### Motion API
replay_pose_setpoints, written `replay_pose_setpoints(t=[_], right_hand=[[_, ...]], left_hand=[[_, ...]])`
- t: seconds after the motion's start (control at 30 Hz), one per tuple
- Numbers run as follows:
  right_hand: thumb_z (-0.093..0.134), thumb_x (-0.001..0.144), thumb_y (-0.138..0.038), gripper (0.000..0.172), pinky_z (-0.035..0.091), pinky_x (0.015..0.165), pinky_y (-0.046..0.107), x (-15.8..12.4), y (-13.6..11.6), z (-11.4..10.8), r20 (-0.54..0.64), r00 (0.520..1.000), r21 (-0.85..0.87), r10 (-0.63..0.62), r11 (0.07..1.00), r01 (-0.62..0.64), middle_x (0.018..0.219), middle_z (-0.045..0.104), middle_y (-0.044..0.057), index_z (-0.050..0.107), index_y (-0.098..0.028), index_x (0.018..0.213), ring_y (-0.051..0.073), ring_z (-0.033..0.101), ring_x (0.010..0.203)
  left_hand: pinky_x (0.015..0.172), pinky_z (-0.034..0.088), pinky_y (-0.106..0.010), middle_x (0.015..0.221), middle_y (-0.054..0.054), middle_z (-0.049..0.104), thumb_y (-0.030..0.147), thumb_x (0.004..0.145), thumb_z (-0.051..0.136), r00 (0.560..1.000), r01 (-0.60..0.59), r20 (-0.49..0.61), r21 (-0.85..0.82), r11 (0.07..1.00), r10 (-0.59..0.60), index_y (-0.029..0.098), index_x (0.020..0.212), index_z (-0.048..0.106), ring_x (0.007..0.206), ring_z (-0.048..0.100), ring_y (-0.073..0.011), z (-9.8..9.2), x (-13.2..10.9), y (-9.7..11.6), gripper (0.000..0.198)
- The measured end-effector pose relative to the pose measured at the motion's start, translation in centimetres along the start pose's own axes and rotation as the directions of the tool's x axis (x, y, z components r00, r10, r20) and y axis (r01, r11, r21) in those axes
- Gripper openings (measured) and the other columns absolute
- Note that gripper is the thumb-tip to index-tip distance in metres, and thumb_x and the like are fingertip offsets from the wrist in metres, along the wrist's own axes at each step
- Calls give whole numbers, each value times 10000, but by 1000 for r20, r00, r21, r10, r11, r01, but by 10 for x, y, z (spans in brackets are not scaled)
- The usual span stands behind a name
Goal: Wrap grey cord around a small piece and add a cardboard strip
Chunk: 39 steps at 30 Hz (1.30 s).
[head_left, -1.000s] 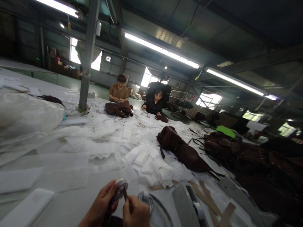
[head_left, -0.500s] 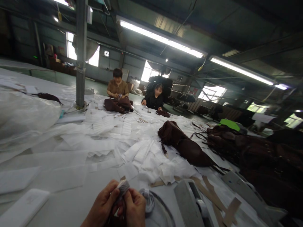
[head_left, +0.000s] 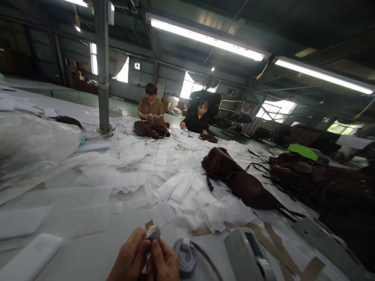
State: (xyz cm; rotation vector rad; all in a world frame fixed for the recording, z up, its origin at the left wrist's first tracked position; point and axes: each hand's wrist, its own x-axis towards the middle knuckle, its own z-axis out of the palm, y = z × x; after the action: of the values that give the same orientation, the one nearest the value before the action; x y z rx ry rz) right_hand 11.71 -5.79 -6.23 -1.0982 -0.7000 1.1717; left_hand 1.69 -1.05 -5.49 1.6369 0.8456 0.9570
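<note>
My left hand point(head_left: 130, 255) and my right hand point(head_left: 164, 260) are close together at the bottom middle, both with closed fingers. Between their thumbs and fingertips they pinch a small grey bundle point(head_left: 153, 233) with a whitish part at its top. The bundle's lower part is hidden by my fingers, and I cannot make out its exact kind. Just right of my right hand, a coil of grey cord point(head_left: 187, 258) with a pale band round it lies on the white table. A dark curved band point(head_left: 208, 257) runs beside the coil.
Right of the coil stands a grey slotted device point(head_left: 241, 249), with brown strips point(head_left: 277, 249) beyond it. White sheets point(head_left: 172, 187) cover the table's middle. A dark brown bag point(head_left: 231, 177) lies ahead, more bags point(head_left: 316, 175) to the right. Two people point(head_left: 150, 105) work across the table beyond a post point(head_left: 103, 78).
My hands have shifted slightly and turned the grey bundle, still pinched between them. The coil shows more fully beside my right hand. My view has swung slightly left.
</note>
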Motion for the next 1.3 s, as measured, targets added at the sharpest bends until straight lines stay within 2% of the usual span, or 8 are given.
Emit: replay_pose_setpoints(t=[0.13,0.2,0.3,0.4,0.53,0.73,1.03,1.3], right_hand=[[644,708,-656,574,196,271,146,-2,-3,4,-2,1000,27,25,999,-25,359,444,-77,651,-113,894,41,319,261],[655,702,-646,559,211,291,152,-3,-1,5,-28,999,49,21,999,-20,364,466,-66,657,-113,870,45,336,272],[688,660,-644,577,289,342,170,-4,8,4,-152,985,159,78,986,-54,433,549,-34,663,-125,912,68,408,328],[728,626,-619,601,332,364,188,-3,16,0,-227,965,216,132,973,-83,460,573,-31,657,-133,972,88,445,355],[727,596,-650,579,296,327,162,0,15,-2,-191,977,193,94,980,-56,383,495,-55,658,-121,823,67,409,312],[675,547,-746,683,214,243,144,6,17,0,-112,980,188,163,972,-140,332,499,-34,645,-105,781,52,339,219],[765,420,-692,602,194,219,145,10,26,-8,-393,896,123,205,978,-170,345,488,-43,570,-139,558,24,290,220],[742,543,-675,625,291,291,145,0,12,-11,-160,984,50,80,996,-73,499,598,10,683,-93,763,51,450,305]], left_hand=[[433,405,-233,800,-12,630,498,860,478,992,119,-20,-118,986,-123,246,1016,482,478,543,-139,2,0,-3,297],[372,368,-220,713,7,645,517,846,498,983,174,-15,-198,965,-181,254,1113,398,395,517,-133,4,-1,-2,389],[348,339,-197,429,67,530,526,845,502,971,233,33,-307,923,-235,232,1092,424,339,485,-138,6,-2,1,392],[335,314,-192,405,59,535,538,807,562,956,291,85,-412,863,-282,209,1130,447,323,463,-127,6,-1,4,476],[337,293,-185,404,39,558,520,765,634,949,314,112,-445,839,-296,178,1093,523,324,465,-115,6,0,2,487],[338,397,-245,409,49,546,541,763,619,934,358,209,-535,765,-290,194,1060,555,323,533,-174,12,-1,-5,461],[320,210,-154,434,66,511,591,725,631,936,337,43,-399,853,-349,162,844,589,313,336,-44,7,5,-6,447],[333,233,-152,414,63,521,587,699,661,932,337,40,-463,820,-361,165,882,632,323,347,-51,2,6,-4,462]])
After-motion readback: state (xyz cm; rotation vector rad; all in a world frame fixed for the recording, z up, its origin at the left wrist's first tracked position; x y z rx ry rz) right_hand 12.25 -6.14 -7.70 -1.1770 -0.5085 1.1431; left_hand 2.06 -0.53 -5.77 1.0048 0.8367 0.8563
